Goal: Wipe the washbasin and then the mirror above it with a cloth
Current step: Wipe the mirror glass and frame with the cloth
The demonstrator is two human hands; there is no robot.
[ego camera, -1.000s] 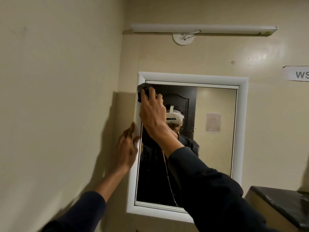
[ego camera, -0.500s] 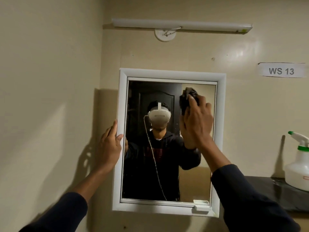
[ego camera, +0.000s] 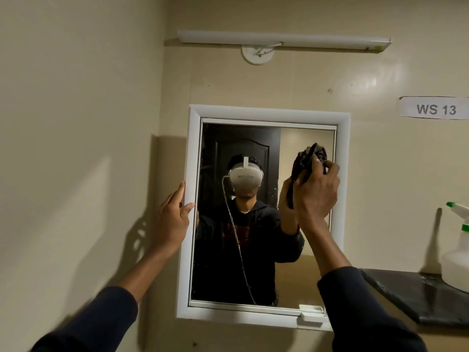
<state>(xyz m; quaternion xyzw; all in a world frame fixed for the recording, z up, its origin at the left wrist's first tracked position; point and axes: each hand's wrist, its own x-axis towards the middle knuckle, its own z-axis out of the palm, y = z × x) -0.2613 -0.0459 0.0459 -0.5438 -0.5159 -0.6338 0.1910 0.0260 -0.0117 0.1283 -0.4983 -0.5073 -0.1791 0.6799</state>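
Nearest, two dark sleeves reach up to the wall. The right hand (ego camera: 316, 191) grips a bunched dark cloth (ego camera: 308, 158) against the upper right of the mirror (ego camera: 299, 275), close to its white frame. The left hand (ego camera: 173, 214), fingers straight, rests on the frame's left edge. Most of the glass lies free between them. Further right, a spray bottle (ego camera: 456, 260) stands on a dark shelf (ego camera: 396, 298); a tube light (ego camera: 284, 39) and a "WS 13" label (ego camera: 435, 109) hang above.
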